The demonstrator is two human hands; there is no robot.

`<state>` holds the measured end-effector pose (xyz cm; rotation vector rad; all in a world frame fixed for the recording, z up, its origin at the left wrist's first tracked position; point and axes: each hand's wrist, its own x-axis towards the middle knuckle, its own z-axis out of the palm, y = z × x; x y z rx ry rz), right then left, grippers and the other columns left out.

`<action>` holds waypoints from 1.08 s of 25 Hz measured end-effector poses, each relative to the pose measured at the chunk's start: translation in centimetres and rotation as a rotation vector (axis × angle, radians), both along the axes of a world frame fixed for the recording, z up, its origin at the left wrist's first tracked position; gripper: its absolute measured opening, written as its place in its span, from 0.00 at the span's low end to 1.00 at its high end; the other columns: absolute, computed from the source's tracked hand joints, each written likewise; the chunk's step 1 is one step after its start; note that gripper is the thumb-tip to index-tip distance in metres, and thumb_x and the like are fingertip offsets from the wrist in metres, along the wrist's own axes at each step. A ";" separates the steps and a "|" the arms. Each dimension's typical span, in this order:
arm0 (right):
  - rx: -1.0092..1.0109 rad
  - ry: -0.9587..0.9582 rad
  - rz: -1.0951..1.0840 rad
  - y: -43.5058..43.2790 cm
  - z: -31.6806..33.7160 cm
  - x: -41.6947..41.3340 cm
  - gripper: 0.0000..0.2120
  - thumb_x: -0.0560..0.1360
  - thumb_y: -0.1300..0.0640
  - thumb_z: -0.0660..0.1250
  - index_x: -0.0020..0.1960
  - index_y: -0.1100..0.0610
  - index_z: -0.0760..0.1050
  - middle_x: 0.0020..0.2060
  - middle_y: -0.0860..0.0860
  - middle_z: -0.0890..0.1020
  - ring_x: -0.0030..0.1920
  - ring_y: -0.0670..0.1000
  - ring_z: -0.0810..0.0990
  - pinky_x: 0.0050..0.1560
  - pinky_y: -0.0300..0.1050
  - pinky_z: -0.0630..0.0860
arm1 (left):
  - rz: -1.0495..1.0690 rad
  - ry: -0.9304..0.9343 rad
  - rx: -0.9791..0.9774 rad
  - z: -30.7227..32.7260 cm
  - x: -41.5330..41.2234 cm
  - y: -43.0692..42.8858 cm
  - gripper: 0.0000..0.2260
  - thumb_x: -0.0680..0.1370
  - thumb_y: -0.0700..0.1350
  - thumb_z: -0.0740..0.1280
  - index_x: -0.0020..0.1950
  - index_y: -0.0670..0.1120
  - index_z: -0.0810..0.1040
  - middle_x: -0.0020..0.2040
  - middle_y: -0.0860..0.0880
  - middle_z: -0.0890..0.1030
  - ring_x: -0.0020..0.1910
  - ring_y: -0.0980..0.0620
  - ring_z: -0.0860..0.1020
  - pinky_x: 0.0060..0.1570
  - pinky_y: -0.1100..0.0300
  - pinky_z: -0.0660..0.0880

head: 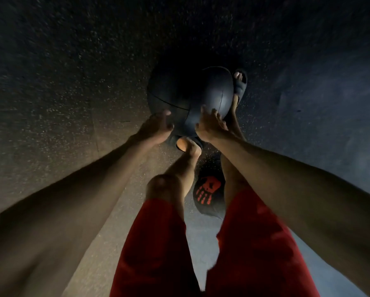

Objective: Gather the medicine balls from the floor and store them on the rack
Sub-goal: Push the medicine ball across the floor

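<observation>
Dark grey rubber, the medicine ball sits between our hands, over our feet, with the speckled floor behind it. We cannot tell whether it touches the floor. Being round, it has no long axis; its seams cross on the face turned toward us. Our left hand presses its near left side and our right hand its near right, fingers spread wide. The ball hides most of our slides. Between our legs, a dark item with a red print is hard to identify.
</observation>
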<state>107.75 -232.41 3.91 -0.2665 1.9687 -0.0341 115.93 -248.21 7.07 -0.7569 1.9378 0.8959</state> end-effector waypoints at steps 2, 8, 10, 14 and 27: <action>0.029 0.000 -0.026 -0.5 -2.7 0.5 0.38 0.82 0.53 0.61 0.81 0.54 0.40 0.79 0.67 0.44 0.79 0.67 0.47 0.75 0.64 0.55 | -0.015 0.024 0.000 -2.6 -0.4 0.3 0.28 0.82 0.49 0.63 0.79 0.50 0.56 0.75 0.41 0.66 0.72 0.41 0.69 0.67 0.44 0.70; -0.018 0.069 -0.135 -2.0 -6.4 -0.7 0.43 0.82 0.50 0.60 0.80 0.55 0.31 0.75 0.68 0.31 0.78 0.67 0.34 0.78 0.61 0.42 | -0.011 0.034 -0.037 -6.7 -1.1 0.7 0.32 0.82 0.48 0.63 0.81 0.54 0.48 0.79 0.42 0.57 0.75 0.40 0.64 0.67 0.43 0.70; -0.045 0.087 -0.175 -2.6 -6.7 -3.7 0.42 0.82 0.52 0.60 0.80 0.53 0.31 0.76 0.66 0.31 0.78 0.65 0.33 0.78 0.59 0.41 | -0.057 0.066 -0.061 -7.0 -1.5 1.0 0.32 0.82 0.48 0.63 0.81 0.53 0.49 0.79 0.42 0.57 0.73 0.40 0.66 0.65 0.45 0.72; -0.045 0.073 -0.208 -4.0 -7.4 -12.8 0.46 0.81 0.51 0.66 0.80 0.49 0.32 0.78 0.64 0.34 0.79 0.63 0.36 0.79 0.57 0.46 | -0.047 0.132 -0.086 -7.5 -4.7 1.4 0.39 0.80 0.47 0.67 0.81 0.58 0.43 0.79 0.40 0.55 0.72 0.38 0.68 0.63 0.43 0.74; -0.349 0.392 -0.177 2.4 -8.4 -22.5 0.33 0.81 0.41 0.59 0.81 0.52 0.53 0.77 0.60 0.60 0.75 0.61 0.62 0.72 0.60 0.66 | -0.198 0.182 -0.347 -10.3 -21.4 1.4 0.49 0.72 0.64 0.70 0.80 0.59 0.38 0.80 0.40 0.35 0.78 0.35 0.38 0.72 0.29 0.50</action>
